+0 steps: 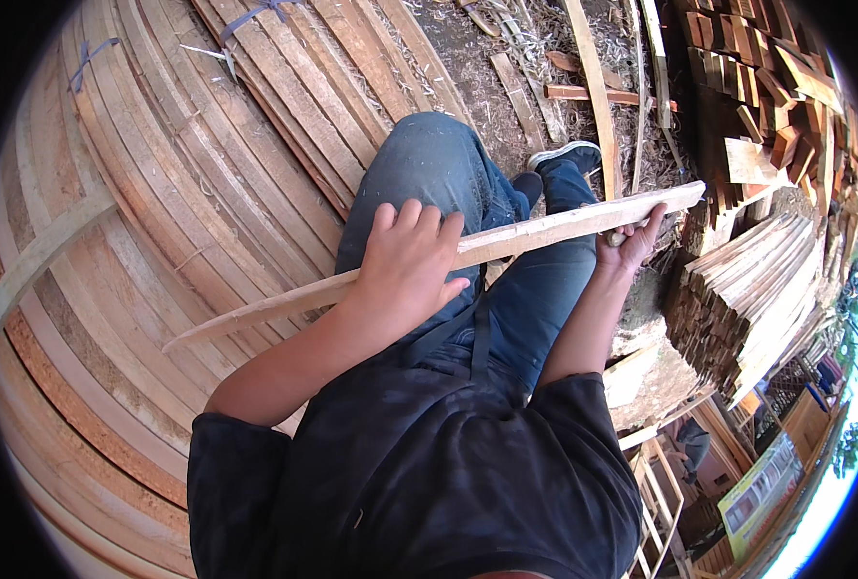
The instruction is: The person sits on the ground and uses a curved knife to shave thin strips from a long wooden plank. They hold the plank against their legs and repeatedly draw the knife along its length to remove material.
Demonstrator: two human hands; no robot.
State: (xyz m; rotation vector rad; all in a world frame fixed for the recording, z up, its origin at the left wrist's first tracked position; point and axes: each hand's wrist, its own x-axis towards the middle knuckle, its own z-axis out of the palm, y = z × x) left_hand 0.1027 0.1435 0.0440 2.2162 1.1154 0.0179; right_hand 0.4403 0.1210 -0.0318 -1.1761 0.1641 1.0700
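A long, pale wooden strip [545,230] with a rough edge lies slantwise across my lap. Its narrower left end reaches over the stacked planks, and its right end is past my right knee. My left hand [405,256] is closed over the strip above my left thigh, its fingers pointing away from me and its thumb to the right. Near the strip's right end, my right hand [629,243] grips it from the near side. The strip and its own curl partly hide its fingers; whether it also holds something small, I cannot tell.
Stacked long planks [149,193] fill the left, some tied with blue bands [255,14]. Shavings and loose strips [598,96] litter the ground ahead. A bundle of short sticks [747,289] and a pile of cut timber [767,87] stand to the right.
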